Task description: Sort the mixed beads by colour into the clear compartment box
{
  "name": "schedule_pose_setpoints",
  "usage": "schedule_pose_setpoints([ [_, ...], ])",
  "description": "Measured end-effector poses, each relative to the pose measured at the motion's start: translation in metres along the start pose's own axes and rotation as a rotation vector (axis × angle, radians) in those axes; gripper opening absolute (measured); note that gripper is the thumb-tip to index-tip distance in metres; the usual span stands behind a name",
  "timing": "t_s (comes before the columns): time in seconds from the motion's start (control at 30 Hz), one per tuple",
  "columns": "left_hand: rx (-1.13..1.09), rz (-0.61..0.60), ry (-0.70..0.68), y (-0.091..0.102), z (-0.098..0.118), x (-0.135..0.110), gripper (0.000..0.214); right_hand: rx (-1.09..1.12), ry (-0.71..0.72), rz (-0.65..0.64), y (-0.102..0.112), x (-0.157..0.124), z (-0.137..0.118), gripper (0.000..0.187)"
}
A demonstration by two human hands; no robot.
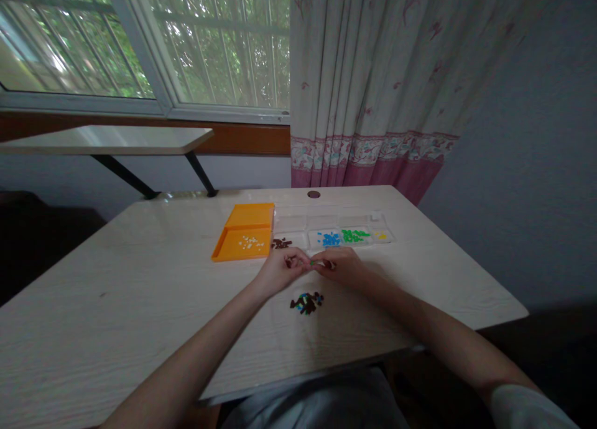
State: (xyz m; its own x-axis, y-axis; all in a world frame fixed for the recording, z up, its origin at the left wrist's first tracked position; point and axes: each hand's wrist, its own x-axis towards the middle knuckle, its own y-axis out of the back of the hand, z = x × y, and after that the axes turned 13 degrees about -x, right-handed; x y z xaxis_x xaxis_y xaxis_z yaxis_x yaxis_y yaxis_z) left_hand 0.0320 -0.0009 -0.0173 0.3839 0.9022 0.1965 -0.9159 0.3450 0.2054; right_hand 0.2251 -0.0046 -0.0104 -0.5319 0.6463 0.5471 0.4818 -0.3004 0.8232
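Observation:
My left hand (pixel 285 266) and my right hand (pixel 344 264) meet over the table, fingertips pinched together. Between them shows a tiny green piece (pixel 312 262), too small to make out its shape. Dark brown spots show within the curled fingers of both hands; whether these are pieces or shadow is unclear. Just below the hands lies a small pile of mixed brown, blue and green pieces (pixel 306 303). Behind the hands sits a clear compartment box (pixel 321 219) with blue pieces (pixel 329 239), green pieces (pixel 355 235), yellow pieces (pixel 381 235) and brown pieces (pixel 281 244) in separate sections.
An orange lidded case (pixel 252 215) lies opened at the clear box's left, with white pieces (pixel 251 243) in its near half. A raised shelf (pixel 140 140) on black legs stands at the back left of the wooden table (pixel 153 304). A curtain (pixel 364 93) hangs beyond.

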Motion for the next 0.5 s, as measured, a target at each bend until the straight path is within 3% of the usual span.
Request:
schedule_pose_setpoints([
  [0.17,0.051,-0.064,-0.008,0.007,0.009,-0.002,0.028,-0.031,-0.002,0.006,0.005,0.0,0.001,0.02],
  [0.37,0.073,-0.565,0.101,0.027,0.022,-0.012,0.022,-0.093,-0.027,0.139,0.015,0.0,0.01,0.023],
  [0.5,0.167,-0.667,0.071,0.027,0.024,-0.016,0.017,-0.109,-0.029,0.207,0.019,0.001,0.013,0.022],
])
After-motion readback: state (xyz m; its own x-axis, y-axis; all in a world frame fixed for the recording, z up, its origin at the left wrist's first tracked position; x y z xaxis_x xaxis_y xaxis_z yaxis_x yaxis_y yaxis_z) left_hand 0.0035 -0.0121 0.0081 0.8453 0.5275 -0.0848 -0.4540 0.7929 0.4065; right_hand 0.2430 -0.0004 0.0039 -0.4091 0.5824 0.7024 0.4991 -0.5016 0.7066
